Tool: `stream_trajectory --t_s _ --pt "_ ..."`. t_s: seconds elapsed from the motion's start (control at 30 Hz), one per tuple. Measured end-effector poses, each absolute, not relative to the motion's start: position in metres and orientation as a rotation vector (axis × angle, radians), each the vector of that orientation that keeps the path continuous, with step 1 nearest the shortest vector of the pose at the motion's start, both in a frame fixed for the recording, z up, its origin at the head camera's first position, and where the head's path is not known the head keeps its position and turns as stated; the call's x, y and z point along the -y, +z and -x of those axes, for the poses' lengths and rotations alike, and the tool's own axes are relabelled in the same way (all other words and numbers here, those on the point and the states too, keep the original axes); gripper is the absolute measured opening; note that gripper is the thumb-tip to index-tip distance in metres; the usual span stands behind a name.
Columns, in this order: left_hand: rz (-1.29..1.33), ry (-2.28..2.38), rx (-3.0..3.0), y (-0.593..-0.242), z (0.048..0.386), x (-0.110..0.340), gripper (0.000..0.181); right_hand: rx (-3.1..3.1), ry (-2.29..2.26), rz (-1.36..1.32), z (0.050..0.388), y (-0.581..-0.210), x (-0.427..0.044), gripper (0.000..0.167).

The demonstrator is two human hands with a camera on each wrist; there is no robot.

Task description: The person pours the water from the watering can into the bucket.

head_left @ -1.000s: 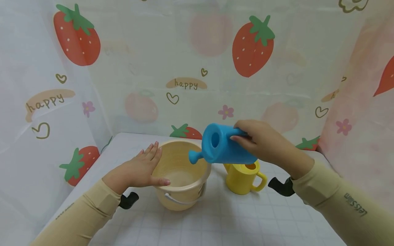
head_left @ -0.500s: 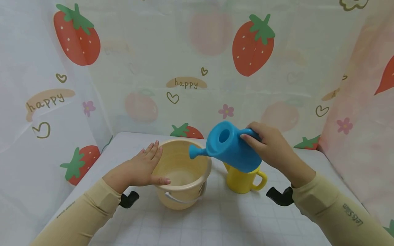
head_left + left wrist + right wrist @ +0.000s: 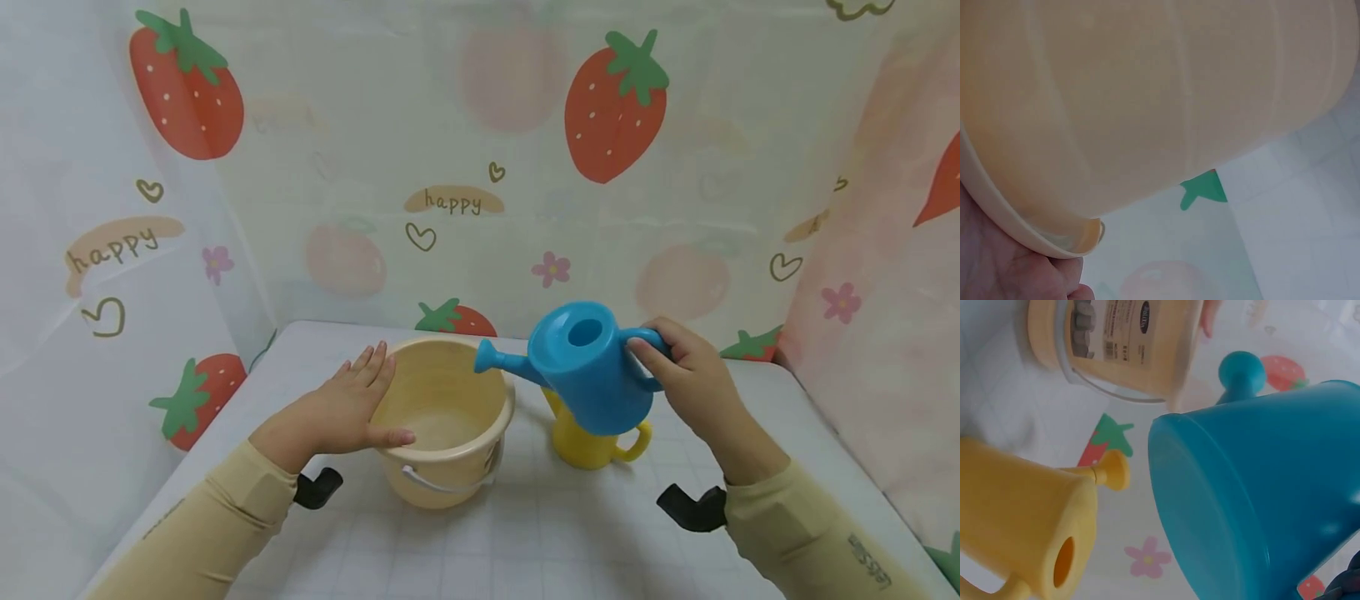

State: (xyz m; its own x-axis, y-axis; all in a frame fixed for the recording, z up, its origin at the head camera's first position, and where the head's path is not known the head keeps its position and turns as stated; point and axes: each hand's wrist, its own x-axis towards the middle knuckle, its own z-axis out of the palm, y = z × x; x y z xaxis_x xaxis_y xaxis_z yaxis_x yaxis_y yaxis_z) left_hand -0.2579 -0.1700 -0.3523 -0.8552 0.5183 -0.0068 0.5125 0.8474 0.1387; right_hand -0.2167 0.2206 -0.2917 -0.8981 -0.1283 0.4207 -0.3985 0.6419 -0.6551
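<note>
My right hand (image 3: 693,375) grips the handle of a blue watering can (image 3: 600,375), held in the air with its spout pointing left, the tip over the right rim of a cream bucket (image 3: 442,496). The can leans only slightly toward its spout. Straight fingers of my left hand (image 3: 322,417) rest on the bucket's left rim, thumb spread along the near side. In the left wrist view, the palm touches the rim of the bucket (image 3: 1166,106). A yellow watering can (image 3: 581,446) stands on the table behind and below the blue one, partly hidden by it.
The white table (image 3: 540,542) has a faint grid and ends at a patterned curtain (image 3: 465,125) at the back. The bucket's white bail handle (image 3: 446,487) hangs down its near side. Black wrist mounts (image 3: 693,508) stick out below both forearms.
My right hand has moved right and a little down, tipping the blue watering can back from nearly horizontal to almost upright. The left hand and the bucket stay in place.
</note>
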Motion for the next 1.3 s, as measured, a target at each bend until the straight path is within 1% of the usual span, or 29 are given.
stream_trajectory --t_s 0.23,0.4,0.57,0.67,0.87,1.03,1.17,1.3 --pt "-0.834 0.219 -3.001 -0.352 0.256 0.17 0.117 2.325 1.284 -0.345 0.212 -0.299 -0.238 0.032" --pt "-0.835 0.202 -3.002 -0.352 0.256 0.17 0.117 2.146 1.38 -0.26 0.208 -0.306 -0.255 0.026" --pt "-0.843 0.2 -3.011 -0.352 0.255 0.17 0.117 1.912 1.577 -0.059 0.203 -0.316 -0.273 0.018" --pt "-0.841 0.215 -3.015 -0.352 0.255 0.17 0.116 1.777 1.667 0.088 0.2 -0.327 -0.285 0.02" --pt "-0.849 0.224 -3.01 -0.352 0.253 0.169 0.114 1.657 1.673 0.309 0.194 -0.358 -0.31 0.024" --pt "-0.85 0.228 -3.006 -0.352 0.252 0.168 0.114 1.557 1.694 0.389 0.19 -0.391 -0.326 0.023" --pt "-0.845 0.221 -3.002 -0.352 0.252 0.168 0.114 1.541 1.685 0.442 0.192 -0.425 -0.339 0.029" --pt "-0.834 0.216 -3.008 -0.353 0.253 0.168 0.115 1.551 1.696 0.497 0.193 -0.445 -0.339 0.034"
